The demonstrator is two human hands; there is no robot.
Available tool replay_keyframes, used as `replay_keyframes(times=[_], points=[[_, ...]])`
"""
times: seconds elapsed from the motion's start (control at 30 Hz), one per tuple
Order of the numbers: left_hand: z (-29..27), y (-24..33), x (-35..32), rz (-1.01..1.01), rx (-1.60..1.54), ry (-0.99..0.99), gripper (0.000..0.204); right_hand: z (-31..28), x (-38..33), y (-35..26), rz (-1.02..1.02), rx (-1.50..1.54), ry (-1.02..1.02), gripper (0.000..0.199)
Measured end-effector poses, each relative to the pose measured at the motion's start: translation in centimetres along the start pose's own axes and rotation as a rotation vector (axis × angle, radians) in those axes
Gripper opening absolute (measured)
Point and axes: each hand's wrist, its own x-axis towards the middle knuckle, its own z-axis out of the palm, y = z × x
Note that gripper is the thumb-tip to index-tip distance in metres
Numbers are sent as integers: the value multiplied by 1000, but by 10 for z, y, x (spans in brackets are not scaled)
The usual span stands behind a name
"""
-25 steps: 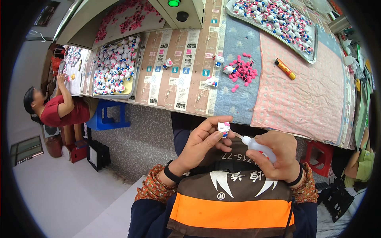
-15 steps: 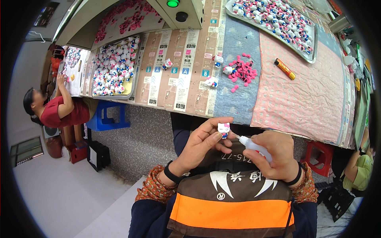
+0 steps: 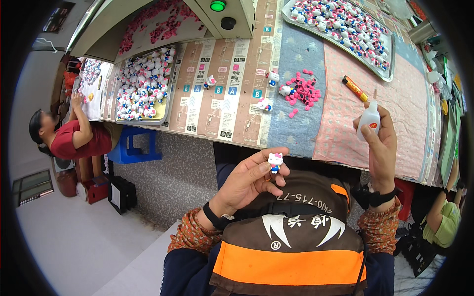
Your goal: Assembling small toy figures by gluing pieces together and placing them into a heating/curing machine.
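Note:
Between the thumb and fingers of my left hand [image 3: 252,176] is a small white cat figurine [image 3: 275,163] with a pink bow and blue clothes, held upright over my lap. My right hand [image 3: 381,143] grips a translucent squeeze bottle [image 3: 369,120] with a thin nozzle pointing up, above the pink cloth [image 3: 345,138]. Just beyond the bottle lies a yellow and red tube [image 3: 354,88]. A heap of small pink pieces [image 3: 305,91] rests on the blue cloth [image 3: 296,54], and a few loose figurines [image 3: 264,104] lie beside it.
A metal tray of figurines [image 3: 392,64] stands at the far right, and another tray [image 3: 165,116] at the left. A machine housing with a green light [image 3: 217,6] rises at the back. A person in red [image 3: 74,135] sits at the left by a blue stool [image 3: 133,148]; another person [image 3: 442,222] is at the right.
My right hand has moved the bottle away from the figurine, to the right and up over the pink cloth, tipping its nozzle upward. My left hand still holds the figurine, slightly lower.

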Motion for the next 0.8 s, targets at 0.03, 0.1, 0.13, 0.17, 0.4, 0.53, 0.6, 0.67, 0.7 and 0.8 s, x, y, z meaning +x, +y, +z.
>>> replay_keyframes(times=[0.03,0.1,0.13,0.17,0.4,0.53,0.6,0.67,0.7,0.8], points=[[0,-1,0,0,0,1,45,-6,4,3,10,-35,-11,38],[0,-1,-1,9,23,57,50,-13,11,9,3,-79,-9,35],[1,-1,-1,7,22,57,50,-16,13,11,-5,-123,-6,32],[3,0,-2,6,55,66,49,-18,15,12,-2,-123,-5,32],[2,0,-5,29,357,163,41,-25,18,24,-50,-283,20,27],[1,1,-8,19,360,165,39,-21,20,23,-116,-428,83,28],[-1,0,-9,9,332,156,39,-24,22,25,-103,-445,83,28],[-1,1,-10,-6,316,165,39,-28,22,27,-92,-461,82,28],[-1,1,-10,-20,301,171,39,-30,22,28,-91,-466,70,31],[-1,1,-10,-22,267,169,39,-26,16,23,-116,-464,100,36]])
